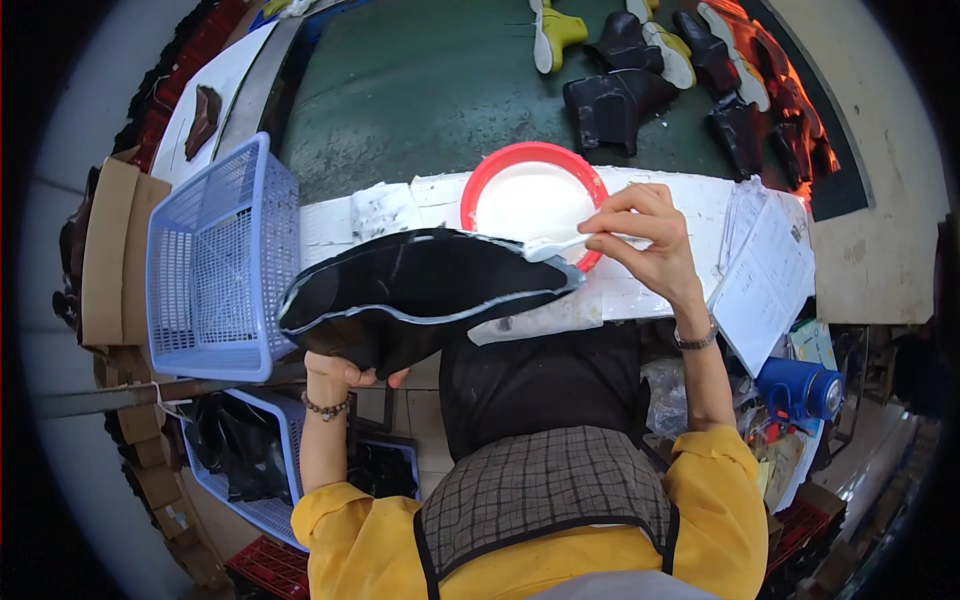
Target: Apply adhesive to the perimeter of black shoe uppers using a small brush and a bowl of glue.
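A black leather boot upper with a whitish band along its lower edge is held out in front of me. My left hand grips its underside; some of those fingers are hidden behind the leather. Between the fingertips of my right hand is a white-coated brush, its head touching the upper's right end. Just beyond, a red-rimmed bowl of thick white liquid, looking like glue, stands on the white-covered front strip of the table. The upper and brush overlap the bowl's near side.
On the left is a blue plastic basket, with a lower basket of black pieces beneath. Several dark boot uppers and yellow lasts lie on the green surface at the far right. Papers and a blue flask are at the right.
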